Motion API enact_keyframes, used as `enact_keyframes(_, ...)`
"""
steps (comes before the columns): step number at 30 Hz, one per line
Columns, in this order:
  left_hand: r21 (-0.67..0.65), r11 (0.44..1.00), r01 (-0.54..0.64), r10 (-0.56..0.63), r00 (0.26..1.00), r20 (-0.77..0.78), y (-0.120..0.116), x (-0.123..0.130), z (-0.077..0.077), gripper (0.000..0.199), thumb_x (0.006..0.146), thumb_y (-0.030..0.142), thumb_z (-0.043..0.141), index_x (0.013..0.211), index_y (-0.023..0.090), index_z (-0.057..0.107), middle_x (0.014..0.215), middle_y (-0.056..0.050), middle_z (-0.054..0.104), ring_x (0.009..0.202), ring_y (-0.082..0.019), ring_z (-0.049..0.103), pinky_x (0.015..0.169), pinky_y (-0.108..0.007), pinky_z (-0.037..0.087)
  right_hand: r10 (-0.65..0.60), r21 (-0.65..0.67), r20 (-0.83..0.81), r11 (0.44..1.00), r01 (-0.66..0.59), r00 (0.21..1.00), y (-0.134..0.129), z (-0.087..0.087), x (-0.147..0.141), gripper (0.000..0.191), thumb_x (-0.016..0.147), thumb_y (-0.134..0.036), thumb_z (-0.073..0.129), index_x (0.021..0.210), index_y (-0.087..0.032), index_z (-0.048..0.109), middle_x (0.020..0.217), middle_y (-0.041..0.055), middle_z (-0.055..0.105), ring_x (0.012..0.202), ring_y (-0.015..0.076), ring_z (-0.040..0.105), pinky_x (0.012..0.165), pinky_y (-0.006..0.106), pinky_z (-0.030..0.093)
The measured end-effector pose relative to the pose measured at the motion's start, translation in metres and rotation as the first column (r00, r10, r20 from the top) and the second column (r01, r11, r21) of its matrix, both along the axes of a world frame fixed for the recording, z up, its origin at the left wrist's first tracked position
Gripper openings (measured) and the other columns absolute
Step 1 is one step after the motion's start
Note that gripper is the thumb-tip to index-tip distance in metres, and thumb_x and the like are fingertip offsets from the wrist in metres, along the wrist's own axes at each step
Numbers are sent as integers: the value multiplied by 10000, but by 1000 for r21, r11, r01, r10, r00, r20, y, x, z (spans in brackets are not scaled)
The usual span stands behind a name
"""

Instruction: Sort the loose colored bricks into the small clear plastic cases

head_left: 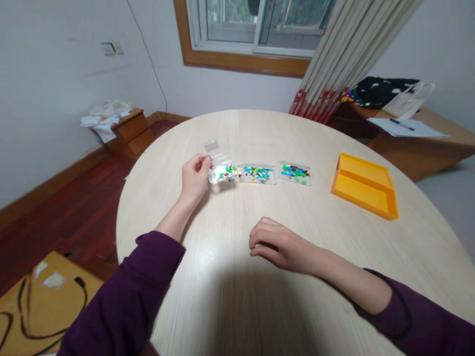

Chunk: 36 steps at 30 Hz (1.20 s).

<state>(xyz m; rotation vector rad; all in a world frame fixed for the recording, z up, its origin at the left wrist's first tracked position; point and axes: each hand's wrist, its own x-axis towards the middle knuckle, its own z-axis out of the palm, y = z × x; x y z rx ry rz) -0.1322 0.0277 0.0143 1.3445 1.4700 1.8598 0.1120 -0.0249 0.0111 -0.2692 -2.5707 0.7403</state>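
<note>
My left hand (196, 178) grips the left edge of a clear plastic box (213, 177), thumb on top. Its transparent lid (215, 147) stands open toward the window, and small green, white and other coloured pieces (227, 171) lie inside. The box looks slightly tilted at the end of a row. Right beside it is a second clear box (259, 174) with blue, yellow, green and brown pieces. A third clear box (296, 173), further right, holds mostly green, blue and brown pieces. My right hand (274, 242) rests on the table nearer to me, fingers loosely curled, nothing visible in them.
A yellow two-compartment tray (365, 185) sits at the right of the round pale table (222, 306). Beyond the table are a side desk (423, 148) with papers and a bag, a curtain (352, 54), and a small wooden cabinet (133, 131) at left.
</note>
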Motion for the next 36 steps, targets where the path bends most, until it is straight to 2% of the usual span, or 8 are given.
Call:
enact_keyframes(4, 16, 1000, 27, -27, 1000, -15, -1, 2, 0, 163, 804, 203, 571, 645, 169, 580, 583, 29, 561, 562, -102, 500, 561, -225, 381, -140, 68, -131, 986, 150, 981, 8, -2, -4, 73, 906, -187, 548, 842, -182, 584, 730, 38, 634, 710, 143, 555, 649, 276, 471)
enact_keyframes(8, 33, 998, 44, -43, 999, -26, -1, 1, 0, 165, 807, 233, 583, 653, 171, 580, 601, 20, 575, 598, -115, 531, 584, -235, 403, -290, 154, -317, 924, 351, 903, 31, -3, -15, 68, 885, -169, 571, 825, -197, 586, 728, 32, 641, 689, 151, 572, 636, 300, 467)
enact_keyframes(12, 44, 999, 19, -17, 999, -45, -2, 0, 1, 171, 802, 241, 582, 645, 173, 583, 605, 14, 588, 608, -121, 539, 594, -241, 410, -340, 182, -485, 862, 473, 806, 62, -5, -34, 73, 867, -172, 583, 806, -210, 597, 731, 22, 657, 703, 166, 589, 652, 327, 465)
enact_keyframes(15, 38, 999, -7, 10, 998, -61, -2, -1, 2, 164, 799, 236, 576, 648, 173, 587, 609, 12, 595, 611, -123, 541, 597, -243, 411, -373, 160, -549, 831, 532, 748, 83, -7, -49, 65, 863, -176, 585, 816, -212, 613, 753, 26, 673, 735, 178, 598, 672, 338, 467)
enact_keyframes(19, 32, 992, -121, 122, 992, -42, -2, -7, 4, 171, 794, 206, 561, 626, 175, 571, 595, 19, 580, 590, -118, 518, 575, -233, 394, -418, 135, -547, 811, 570, 725, 101, -9, -64, 76, 868, -179, 569, 850, -213, 635, 818, 42, 698, 796, 196, 610, 727, 364, 469)
enact_keyframes(24, 16, 964, -265, 263, 962, 72, 1, -19, 1, 172, 801, 161, 526, 633, 178, 558, 598, 21, 571, 576, -108, 507, 595, -229, 399, -430, 124, -533, 812, 570, 729, 108, -10, -68, 105, 872, -186, 558, 883, -211, 659, 867, 53, 718, 826, 209, 622, 759, 376, 465)
enact_keyframes(31, -27, 971, -237, 239, 964, 117, 2, -18, -2, 157, 794, 132, 517, 650, 185, 551, 608, 21, 569, 608, -119, 528, 634, -237, 425, -522, 135, -456, 761, 635, 721, 109, -13, -68, 100, 866, -225, 583, 887, -207, 679, 862, 51, 728, 834, 220, 626, 766, 374, 411)
enact_keyframes(36, -22, 979, -203, 204, 977, 68, -1, -16, -1, 171, 807, 152, 517, 641, 186, 540, 614, 20, 564, 607, -120, 522, 637, -244, 423, -542, 171, -364, 761, 626, 758, 109, -14, -65, 204, 894, -235, 536, 1047, -213, 670, 996, 74, 725, 916, 231, 616, 803, 389, 380)
